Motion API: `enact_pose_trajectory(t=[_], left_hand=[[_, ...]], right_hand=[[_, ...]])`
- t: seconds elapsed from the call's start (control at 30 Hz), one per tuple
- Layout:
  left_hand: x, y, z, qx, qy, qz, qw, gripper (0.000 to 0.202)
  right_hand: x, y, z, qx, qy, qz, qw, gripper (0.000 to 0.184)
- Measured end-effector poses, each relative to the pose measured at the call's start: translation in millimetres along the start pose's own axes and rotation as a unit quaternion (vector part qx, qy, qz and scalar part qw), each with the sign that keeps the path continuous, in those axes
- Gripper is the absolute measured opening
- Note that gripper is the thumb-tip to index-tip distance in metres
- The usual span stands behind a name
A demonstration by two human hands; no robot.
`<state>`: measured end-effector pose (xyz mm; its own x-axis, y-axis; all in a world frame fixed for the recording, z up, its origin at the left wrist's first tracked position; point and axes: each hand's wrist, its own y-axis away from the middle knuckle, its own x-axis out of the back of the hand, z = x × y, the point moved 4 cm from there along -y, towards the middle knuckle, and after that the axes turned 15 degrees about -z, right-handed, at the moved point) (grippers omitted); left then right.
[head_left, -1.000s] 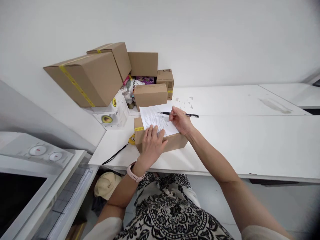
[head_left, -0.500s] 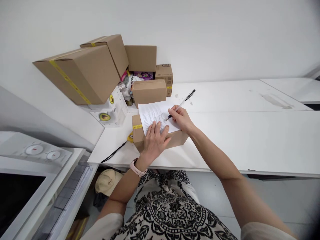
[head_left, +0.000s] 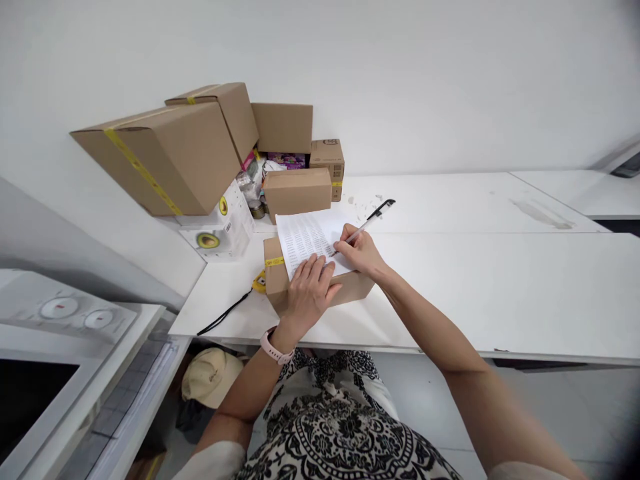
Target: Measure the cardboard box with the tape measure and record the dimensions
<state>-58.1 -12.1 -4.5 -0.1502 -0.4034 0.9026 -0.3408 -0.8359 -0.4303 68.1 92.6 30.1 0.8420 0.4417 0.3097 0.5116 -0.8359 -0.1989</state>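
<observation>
A printed sheet of paper (head_left: 305, 233) with columns of small text lies on top of a closed cardboard box (head_left: 350, 293). My left hand (head_left: 311, 287) rests flat on the sheet's near edge, its fingers stretched out and holding nothing. Pinched in my right hand (head_left: 361, 253) is a pen (head_left: 373, 217) with a clear barrel and black end, its tip at the printed rows. The pen leans up and to the right. A yellow tape measure (head_left: 259, 281) with a black strap sits against the box's left side.
Cardboard boxes (head_left: 200, 157) with yellow tape are stacked at the back left, above white avocado-printed boxes (head_left: 215, 240). Another carton (head_left: 300, 190) stands just behind the sheet. A white table (head_left: 475, 287) stretches right. A microwave-like appliance (head_left: 65, 333) stands at lower left, near a cap (head_left: 213, 377).
The view has tilted slightly, so the scene sits lower. My right hand has shifted a little on the sheet, and the pen leans flatter. My left hand stays on the paper.
</observation>
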Motion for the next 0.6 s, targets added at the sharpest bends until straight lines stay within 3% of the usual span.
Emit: enact_pose_trajectory(t=[0.23, 0.6], left_hand=[[-0.1, 0.0, -1.0, -0.010, 0.005, 0.034, 0.999, 0.030], [0.5, -0.4, -0.9, -0.005, 0.024, 0.036, 0.999, 0.026]], right_hand=[[-3.2, -0.9, 1.9, -0.002, 0.000, -0.018, 1.000, 0.021], [-4.2, -1.2, 2.7, -0.002, 0.019, -0.022, 1.000, 0.023]])
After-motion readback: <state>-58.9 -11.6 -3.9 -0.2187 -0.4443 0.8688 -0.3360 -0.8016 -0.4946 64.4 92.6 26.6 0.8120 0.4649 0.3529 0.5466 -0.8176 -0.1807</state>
